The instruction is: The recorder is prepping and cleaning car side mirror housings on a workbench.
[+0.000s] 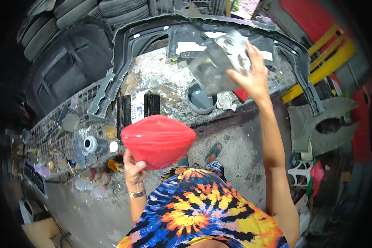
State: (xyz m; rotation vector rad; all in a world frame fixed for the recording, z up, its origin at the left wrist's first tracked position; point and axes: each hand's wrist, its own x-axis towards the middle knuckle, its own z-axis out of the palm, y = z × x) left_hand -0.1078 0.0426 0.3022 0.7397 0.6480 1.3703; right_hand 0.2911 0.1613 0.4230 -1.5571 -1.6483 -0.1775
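One large dark bumper (194, 29) arches across twelve o'clock, its two ends curving down toward ten and three; an elbow swung wide toward two could knock it. Inside the arch, the paint-spattered tabletop (153, 70) is cluttered, so anything set down carelessly could pick up grime or residue.

Next in size, the red shell (159, 138) sits just off centre toward eight o'clock, raised in front of the person's body. The left hand (134, 169) is clamped on its lower edge, thumb on the near side. With the grip at one corner only, a slick or damp surface could let the shell twist and drop to the floor.

At one o'clock, the clear plastic tray (217, 66) is pinched by the right hand (254, 76), thumb and fingers on opposite sides; blur hides how firm that hold is, and I cannot tell whether the tray is fully off the tabletop. Its lower flap overlaps the view of the bowl (201, 101) of grey liquid, just above centre. A low sweep could dip the flap or tip the bowl.

Smallest, the crumpled paper (227, 101) lies beside the bowl toward two o'clock, where a spill could soak it.
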